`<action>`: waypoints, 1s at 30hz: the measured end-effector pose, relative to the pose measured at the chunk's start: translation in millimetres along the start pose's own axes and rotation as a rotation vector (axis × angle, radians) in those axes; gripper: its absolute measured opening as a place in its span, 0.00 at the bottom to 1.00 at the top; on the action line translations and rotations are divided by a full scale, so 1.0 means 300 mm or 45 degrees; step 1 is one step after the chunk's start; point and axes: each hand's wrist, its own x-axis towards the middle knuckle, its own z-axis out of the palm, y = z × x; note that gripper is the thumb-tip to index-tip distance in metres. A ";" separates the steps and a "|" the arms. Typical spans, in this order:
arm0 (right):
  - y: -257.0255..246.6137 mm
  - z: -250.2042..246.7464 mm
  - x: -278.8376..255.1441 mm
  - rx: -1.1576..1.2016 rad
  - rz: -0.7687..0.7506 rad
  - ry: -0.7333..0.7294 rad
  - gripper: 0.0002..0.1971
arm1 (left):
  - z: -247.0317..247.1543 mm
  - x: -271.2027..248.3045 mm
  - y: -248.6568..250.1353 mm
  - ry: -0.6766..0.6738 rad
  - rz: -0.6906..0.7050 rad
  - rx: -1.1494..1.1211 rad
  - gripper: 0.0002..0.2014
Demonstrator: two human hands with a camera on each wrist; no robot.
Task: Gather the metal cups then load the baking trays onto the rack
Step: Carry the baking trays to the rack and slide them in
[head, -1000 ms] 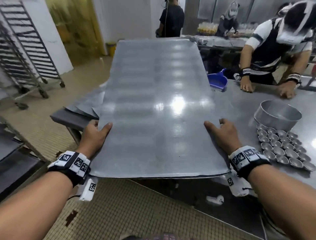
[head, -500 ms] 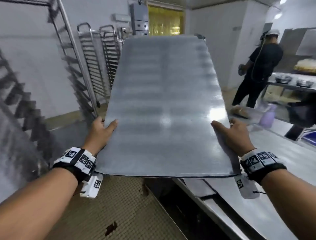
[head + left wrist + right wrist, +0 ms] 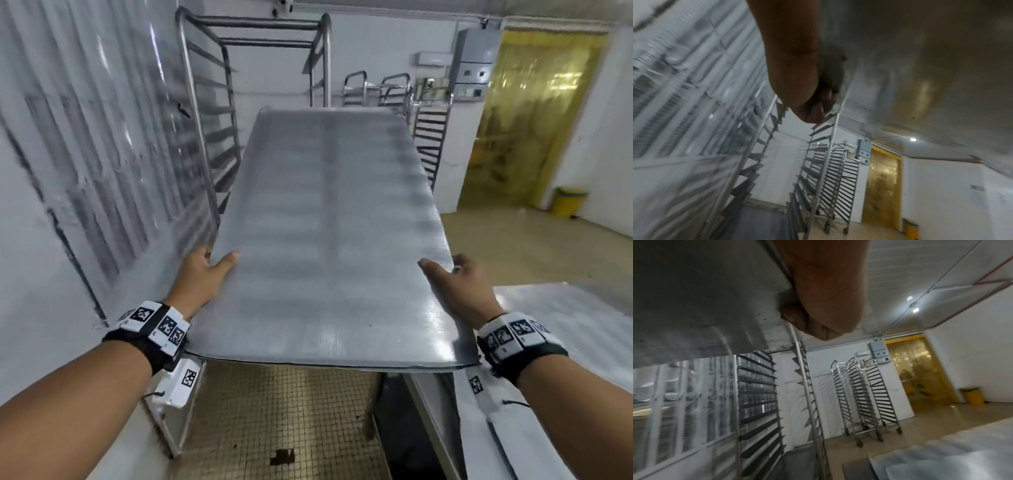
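A large flat metal baking tray [image 3: 329, 233] is carried level in front of me, long side pointing away. My left hand [image 3: 205, 270] grips its left edge, thumb on top and fingers curled under [image 3: 818, 104]. My right hand [image 3: 455, 284] grips the right edge the same way, fingers curled below [image 3: 797, 316]. The tray's underside [image 3: 910, 56] [image 3: 705, 296] fills the top of both wrist views. A tall steel rack [image 3: 253, 102] with angled side rails stands just beyond the tray's far left corner. No metal cups are in view.
More wheeled racks [image 3: 394, 92] [image 3: 863, 395] stand by the back wall. A yellow strip-curtain doorway [image 3: 534, 113] and a yellow bin [image 3: 568, 202] are at the right. A steel table with more trays [image 3: 548, 329] is at my lower right. A blurred rack [image 3: 85, 137] runs along the left.
I have turned left away from the table, carrying the tray with both hands. The table, cups and other people have left the view; the tall rack now stands ahead.
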 end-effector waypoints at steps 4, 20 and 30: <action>-0.031 0.091 0.091 0.052 -0.060 -0.132 0.32 | -0.046 -0.044 0.022 0.115 -0.073 0.030 0.15; -0.121 0.423 0.237 0.028 -0.102 -0.312 0.19 | -0.144 0.172 -0.229 0.107 -0.258 0.083 0.27; -0.108 0.668 0.272 0.013 0.012 -0.283 0.26 | -0.169 0.386 -0.413 -0.001 -0.305 0.195 0.27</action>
